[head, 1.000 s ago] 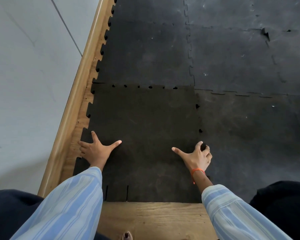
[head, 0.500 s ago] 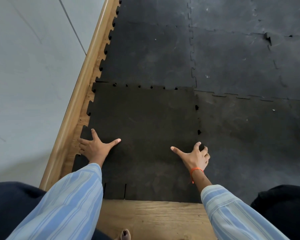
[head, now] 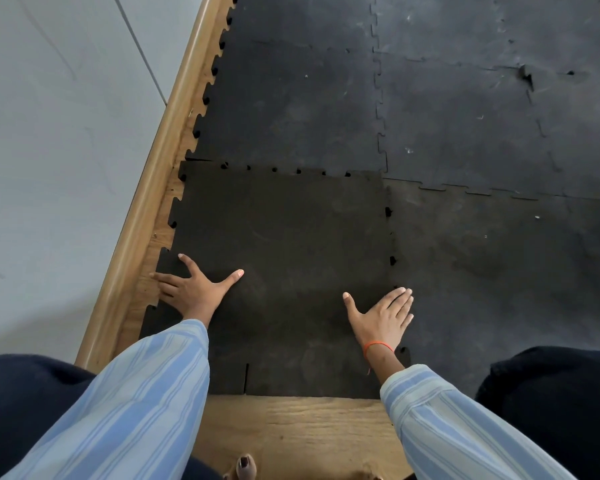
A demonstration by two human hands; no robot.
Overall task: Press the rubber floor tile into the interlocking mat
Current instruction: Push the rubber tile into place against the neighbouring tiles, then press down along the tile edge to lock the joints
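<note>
A dark brown rubber floor tile (head: pixel 284 244) with toothed edges lies in the near left corner of the black interlocking mat (head: pixel 465 126). Small gaps show along its far seam and its right seam. My left hand (head: pixel 194 289) lies flat, fingers spread, on the tile's left edge near the wall. My right hand (head: pixel 381 317) lies flat with fingers together on the tile's right edge, over the seam with the neighbouring tile (head: pixel 499 271). Neither hand holds anything.
A wooden skirting board (head: pixel 142 216) and grey wall (head: pixel 49 150) run along the left. Bare plywood floor (head: pixel 302 431) shows at the near edge. My dark-clothed knees (head: pixel 561 403) flank the tile. A torn spot (head: pixel 526 75) marks the far mat.
My right hand has opened from curled fingers at the seam to a flat palm on it. The left hand has stayed in place. The view has shifted slightly.
</note>
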